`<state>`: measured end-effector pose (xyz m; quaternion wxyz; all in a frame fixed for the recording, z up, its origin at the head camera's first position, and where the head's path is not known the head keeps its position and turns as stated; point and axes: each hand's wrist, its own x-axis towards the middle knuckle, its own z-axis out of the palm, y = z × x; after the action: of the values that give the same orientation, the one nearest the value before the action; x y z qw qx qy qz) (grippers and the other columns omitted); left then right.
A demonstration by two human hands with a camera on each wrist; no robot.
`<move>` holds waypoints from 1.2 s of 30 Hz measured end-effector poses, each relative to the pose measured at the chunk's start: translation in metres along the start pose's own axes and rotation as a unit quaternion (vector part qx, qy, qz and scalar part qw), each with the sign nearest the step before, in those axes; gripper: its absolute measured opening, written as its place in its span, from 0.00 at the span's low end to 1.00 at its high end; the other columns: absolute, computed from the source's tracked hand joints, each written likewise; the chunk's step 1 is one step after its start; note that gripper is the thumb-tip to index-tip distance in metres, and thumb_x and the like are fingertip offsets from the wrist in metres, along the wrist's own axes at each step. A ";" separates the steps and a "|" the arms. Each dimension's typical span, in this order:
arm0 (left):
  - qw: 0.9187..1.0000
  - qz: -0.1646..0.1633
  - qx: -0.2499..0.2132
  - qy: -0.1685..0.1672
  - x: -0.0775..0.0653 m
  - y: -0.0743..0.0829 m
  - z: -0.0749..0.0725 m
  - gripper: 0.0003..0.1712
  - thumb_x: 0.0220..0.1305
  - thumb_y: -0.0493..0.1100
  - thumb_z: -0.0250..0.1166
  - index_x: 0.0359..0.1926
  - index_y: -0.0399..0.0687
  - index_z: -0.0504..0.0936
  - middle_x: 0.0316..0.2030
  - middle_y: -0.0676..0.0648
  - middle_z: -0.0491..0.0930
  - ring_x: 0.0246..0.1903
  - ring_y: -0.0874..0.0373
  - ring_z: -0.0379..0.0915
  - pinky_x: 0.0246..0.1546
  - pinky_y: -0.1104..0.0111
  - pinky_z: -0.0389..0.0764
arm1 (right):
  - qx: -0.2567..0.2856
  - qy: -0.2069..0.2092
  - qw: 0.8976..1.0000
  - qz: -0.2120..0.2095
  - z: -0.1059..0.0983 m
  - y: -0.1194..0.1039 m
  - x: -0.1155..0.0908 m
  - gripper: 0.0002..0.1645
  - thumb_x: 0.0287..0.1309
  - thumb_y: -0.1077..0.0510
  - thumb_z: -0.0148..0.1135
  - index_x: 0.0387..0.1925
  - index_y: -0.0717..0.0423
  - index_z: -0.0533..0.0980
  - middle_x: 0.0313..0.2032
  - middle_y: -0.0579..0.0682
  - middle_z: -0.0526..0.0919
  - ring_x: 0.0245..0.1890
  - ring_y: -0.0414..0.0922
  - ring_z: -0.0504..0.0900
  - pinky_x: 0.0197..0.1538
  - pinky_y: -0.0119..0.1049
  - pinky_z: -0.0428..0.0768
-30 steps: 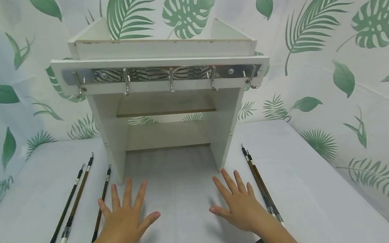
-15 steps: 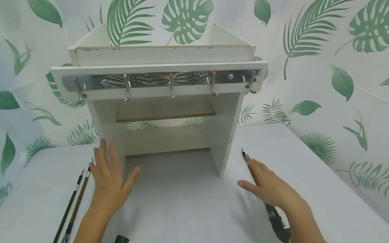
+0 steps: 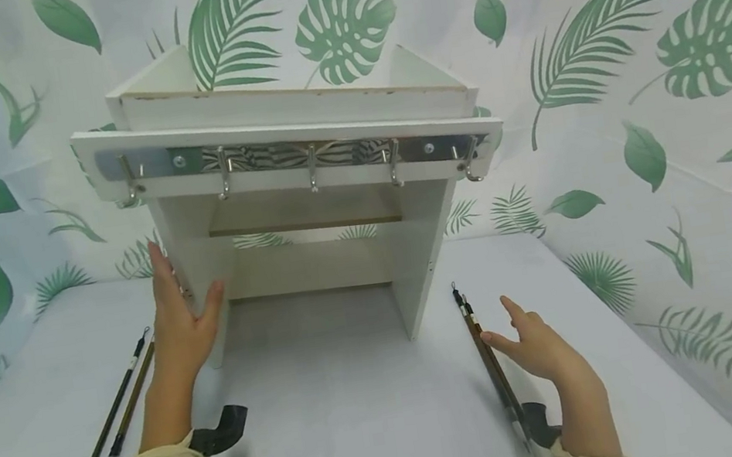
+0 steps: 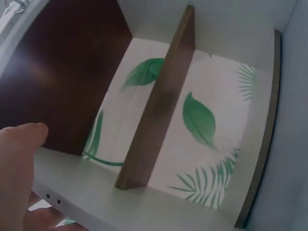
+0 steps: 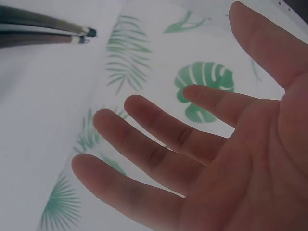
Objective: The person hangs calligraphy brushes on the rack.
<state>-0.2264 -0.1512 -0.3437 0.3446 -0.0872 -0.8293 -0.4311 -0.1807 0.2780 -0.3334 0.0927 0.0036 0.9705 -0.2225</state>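
A white shelf unit point(image 3: 290, 91) with a row of metal hooks stands on the white tabletop. My left hand point(image 3: 179, 325) is at the front edge of its left side panel, fingers straight along the outer side and thumb spread toward the opening. In the left wrist view the thumb point(image 4: 24, 139) shows before the compartments and the other fingers are partly hidden behind the panel edge. My right hand point(image 3: 540, 348) hovers palm inward with spread fingers, just right of a pair of calligraphy brushes point(image 3: 484, 345). It holds nothing, as the right wrist view shows.
More calligraphy brushes point(image 3: 110, 436) lie at the left of the tabletop. The hook rail point(image 3: 309, 154) juts out at the front of the unit. A leaf-patterned cloth point(image 3: 595, 56) hangs behind and to the right. A black camera mount point(image 3: 222, 432) sticks out from the left wrist.
Both hands were spread low before the unit. The left has moved up and left to the side panel; the right has gone right, over the brushes and past them. The view shifted slightly.
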 end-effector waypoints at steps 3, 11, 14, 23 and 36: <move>0.999 -0.002 0.031 -0.007 0.000 -0.002 0.000 0.49 0.63 0.47 0.57 0.71 0.45 0.32 0.69 0.34 0.44 0.66 0.36 0.46 0.59 0.40 0.56 | 0.004 0.005 1.000 0.006 0.004 0.006 0.001 0.55 0.57 0.35 0.50 0.68 0.68 0.41 0.52 0.75 0.64 0.52 0.68 0.69 0.46 0.61 0.72; 0.990 -0.006 0.134 -0.053 -0.004 -0.007 -0.006 0.48 0.61 0.31 0.52 0.70 0.45 0.30 0.62 0.26 0.55 0.41 0.28 0.69 0.28 0.44 0.72 | 0.035 -0.020 0.999 0.031 0.014 0.019 0.008 0.52 0.57 0.42 0.55 0.67 0.69 0.43 0.49 0.74 0.67 0.46 0.65 0.73 0.40 0.55 0.77; 0.988 -0.003 0.145 -0.056 -0.005 -0.008 -0.005 0.46 0.61 0.29 0.50 0.71 0.45 0.30 0.60 0.25 0.59 0.33 0.31 0.71 0.20 0.50 0.71 | 0.049 -0.030 0.997 0.051 0.016 0.024 0.011 0.49 0.58 0.49 0.56 0.67 0.68 0.42 0.49 0.75 0.66 0.45 0.65 0.73 0.35 0.51 0.80; 0.989 -0.003 0.147 -0.031 -0.010 -0.008 -0.005 0.46 0.60 0.27 0.49 0.71 0.46 0.32 0.60 0.25 0.59 0.41 0.29 0.69 0.27 0.46 0.72 | 0.043 -0.040 0.994 0.089 0.028 0.033 0.023 0.45 0.57 0.59 0.56 0.68 0.64 0.42 0.50 0.74 0.66 0.37 0.57 0.77 0.25 0.40 0.80; 0.990 0.014 0.140 -0.026 -0.009 -0.012 0.000 0.47 0.59 0.27 0.50 0.71 0.48 0.33 0.60 0.25 0.59 0.40 0.29 0.69 0.27 0.46 0.72 | 0.010 -0.041 0.991 0.129 0.037 0.034 0.026 0.42 0.53 0.66 0.55 0.66 0.67 0.47 0.56 0.78 0.61 0.37 0.59 0.78 0.24 0.38 0.79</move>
<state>-0.2252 -0.1571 -0.3569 0.3382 -0.0608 -0.8886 -0.3037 -0.1981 0.2923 -0.3853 0.1601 0.1210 0.9550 -0.2185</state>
